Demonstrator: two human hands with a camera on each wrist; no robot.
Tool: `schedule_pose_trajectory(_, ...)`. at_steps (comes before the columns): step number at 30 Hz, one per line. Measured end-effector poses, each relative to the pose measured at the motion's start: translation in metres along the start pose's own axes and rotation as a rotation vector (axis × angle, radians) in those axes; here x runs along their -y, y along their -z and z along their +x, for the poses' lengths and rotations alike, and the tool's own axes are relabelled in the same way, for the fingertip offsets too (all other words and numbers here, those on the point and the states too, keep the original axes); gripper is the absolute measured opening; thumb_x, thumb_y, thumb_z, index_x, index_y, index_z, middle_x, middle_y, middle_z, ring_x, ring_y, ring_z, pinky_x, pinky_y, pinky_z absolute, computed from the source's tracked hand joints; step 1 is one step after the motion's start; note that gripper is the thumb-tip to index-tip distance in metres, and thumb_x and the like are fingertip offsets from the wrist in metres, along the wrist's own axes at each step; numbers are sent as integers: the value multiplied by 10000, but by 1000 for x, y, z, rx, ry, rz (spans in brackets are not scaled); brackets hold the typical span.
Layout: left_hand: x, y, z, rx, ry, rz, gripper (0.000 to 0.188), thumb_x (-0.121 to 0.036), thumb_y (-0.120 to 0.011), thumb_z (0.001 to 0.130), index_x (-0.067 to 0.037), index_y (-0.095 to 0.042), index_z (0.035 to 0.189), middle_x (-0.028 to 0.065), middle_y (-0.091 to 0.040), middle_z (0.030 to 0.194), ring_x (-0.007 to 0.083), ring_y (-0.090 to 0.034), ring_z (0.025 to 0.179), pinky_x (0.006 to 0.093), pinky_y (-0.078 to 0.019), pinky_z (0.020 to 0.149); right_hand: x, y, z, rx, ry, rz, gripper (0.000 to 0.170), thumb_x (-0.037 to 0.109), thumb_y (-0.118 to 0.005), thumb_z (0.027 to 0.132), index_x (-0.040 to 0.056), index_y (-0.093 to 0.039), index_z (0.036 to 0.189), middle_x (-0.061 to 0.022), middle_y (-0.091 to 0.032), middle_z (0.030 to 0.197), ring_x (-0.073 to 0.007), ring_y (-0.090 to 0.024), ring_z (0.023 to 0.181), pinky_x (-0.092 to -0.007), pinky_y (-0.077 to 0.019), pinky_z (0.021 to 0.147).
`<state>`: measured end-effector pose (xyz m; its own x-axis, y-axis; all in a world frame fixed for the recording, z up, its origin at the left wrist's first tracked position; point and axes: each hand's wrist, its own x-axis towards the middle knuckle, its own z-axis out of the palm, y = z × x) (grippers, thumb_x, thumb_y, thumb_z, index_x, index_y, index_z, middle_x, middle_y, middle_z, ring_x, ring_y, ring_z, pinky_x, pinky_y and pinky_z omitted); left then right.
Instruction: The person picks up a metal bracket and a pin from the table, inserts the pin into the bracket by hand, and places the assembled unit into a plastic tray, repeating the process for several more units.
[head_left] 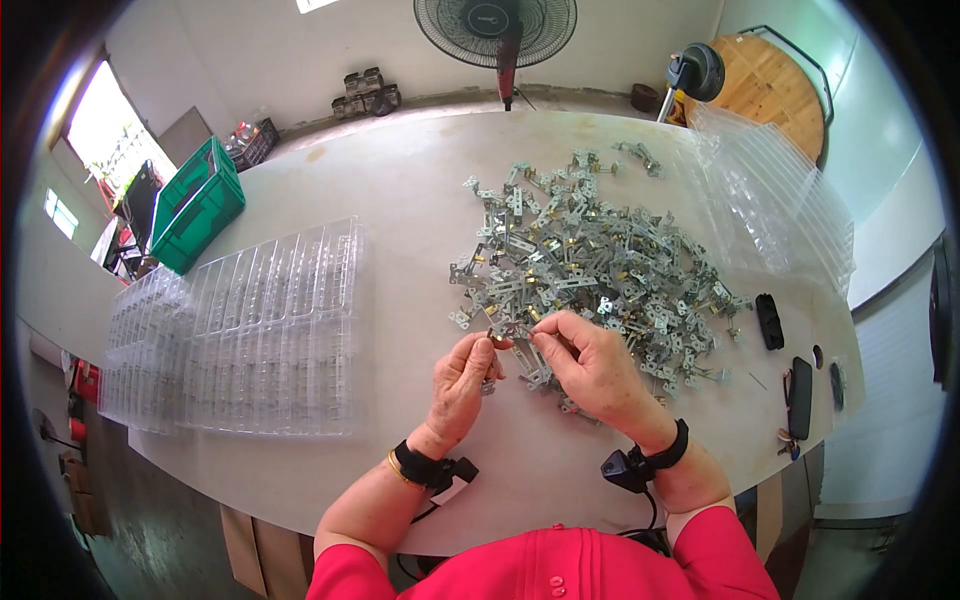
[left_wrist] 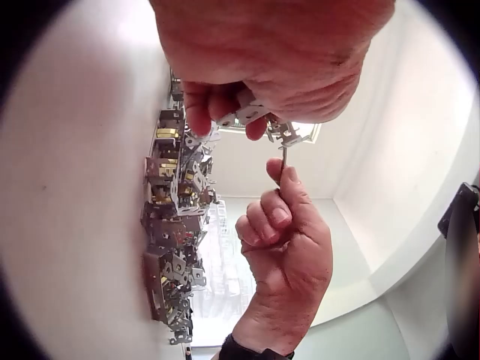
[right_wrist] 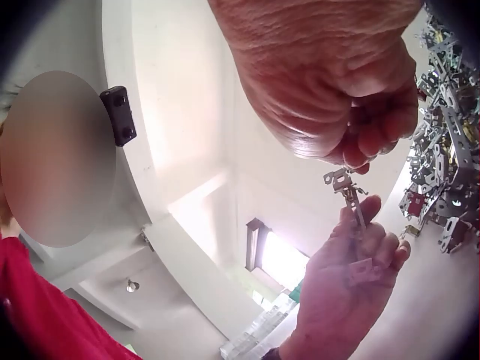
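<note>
My left hand (head_left: pixel 461 378) pinches a small metal bracket (right_wrist: pixel 342 181) between thumb and fingers, just above the table at the near edge of the pile. A second bracket (right_wrist: pixel 364 271) is tucked against the curled fingers of that same hand. Close on its right, my right hand (head_left: pixel 592 368) pinches a thin metal rod (left_wrist: pixel 284 159) that reaches up to the bracket in the left view. The two hands' fingertips are a short gap apart. Beyond them spreads a large heap of loose metal brackets (head_left: pixel 600 250), some with brass-coloured parts.
Clear plastic compartment trays (head_left: pixel 270 330) are stacked on the left, before a green crate (head_left: pixel 200 205). More clear plastic trays (head_left: pixel 780 200) lie at the far right. A black case (head_left: pixel 799 398) and a black block (head_left: pixel 769 321) lie near the right edge. A fan (head_left: pixel 497 30) stands behind the table.
</note>
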<state>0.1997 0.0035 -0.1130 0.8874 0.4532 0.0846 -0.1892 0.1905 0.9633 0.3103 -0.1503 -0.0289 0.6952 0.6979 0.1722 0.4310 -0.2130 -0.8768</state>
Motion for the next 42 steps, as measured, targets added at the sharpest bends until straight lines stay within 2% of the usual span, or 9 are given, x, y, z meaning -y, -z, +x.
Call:
schedule_pose_trajectory(3, 0, 0, -1, -4, -17, 56, 348, -293, -479, 1078, -1, -663, 1125, -28, -529, 753, 71, -509, 735, 224, -429, 696, 7, 3, -1, 44, -33, -39, 107, 146, -631, 958, 48, -648, 995, -99, -574, 603, -174, -530, 498, -329, -405, 494)
schedule_pose_trajectory(6, 2, 0, -2, -6, -22, 48, 342, -297, -486, 1075, -10, -664, 1131, -32, -537, 766, 64, -512, 752, 218, -423, 697, 5, 3, -1, 58, -47, -50, 112, 128, -627, 975, 28, -658, 1017, -6, -594, 669, -41, -476, 578, -250, -392, 511)
schedule_pose_trajectory(8, 0, 0, -2, -3, -21, 56, 337, -295, -492, 1073, -11, -664, 1133, -33, -542, 776, 63, -512, 757, 217, -424, 698, 2, 0, -1, 2, 4, -26, 106, 144, -625, 959, 40, -633, 979, -109, -574, 605, -182, -546, 502, -336, -411, 499)
schedule_pose_trajectory(15, -5, -3, -5, -32, -51, 146, 316, -265, -507, 1067, 8, -657, 1120, -13, -551, 792, 80, -506, 746, 240, -440, 701, 5, 5, -1, 29, 7, -38, 111, 151, -624, 964, 40, -629, 961, -118, -578, 610, -205, -542, 499, -345, -411, 500)
schedule_pose_trajectory(17, -5, -2, -6, -18, -90, 236, 298, -258, -515, 1064, 1, -654, 1113, -12, -550, 805, 81, -508, 749, 238, -437, 696, 5, 8, -2, 94, -22, -78, 113, 140, -606, 995, 31, -627, 1013, -17, -565, 645, -71, -498, 581, -270, -417, 540)
schedule_pose_trajectory(21, -5, -5, -6, 26, -212, 396, 247, -230, -535, 1052, -12, -644, 1091, 2, -532, 818, 87, -502, 739, 238, -424, 671, -2, 5, 0, 127, -72, -16, 135, 143, -577, 992, 44, -602, 1081, -76, -611, 689, -158, -569, 595, -309, -444, 562)
schedule_pose_trajectory(23, -8, -5, -5, 34, -252, 425, 241, -223, -534, 1051, -11, -642, 1085, 9, -521, 805, 93, -496, 729, 244, -420, 662, -13, 4, 1, 236, -183, 288, 195, 148, -523, 1019, 48, -580, 1176, -24, -622, 755, -112, -575, 659, -272, -464, 608)
schedule_pose_trajectory(32, -12, -7, -3, 79, -359, 514, 160, -141, -579, 1011, -8, -647, 1066, 65, -538, 786, 172, -516, 696, 300, -433, 635, -7, 18, 11, 381, -459, 642, 214, 212, -519, 1044, 47, -593, 1159, 9, -617, 834, -63, -564, 700, -226, -484, 631)
schedule_pose_trajectory(42, -10, -7, -2, 167, -424, 581, 156, -74, -681, 924, 10, -641, 1049, 91, -576, 797, 206, -550, 698, 315, -449, 633, -29, 10, 13, 344, -286, 456, 180, 255, -624, 1010, 91, -648, 1081, 35, -647, 882, -23, -577, 775, -193, -470, 642)
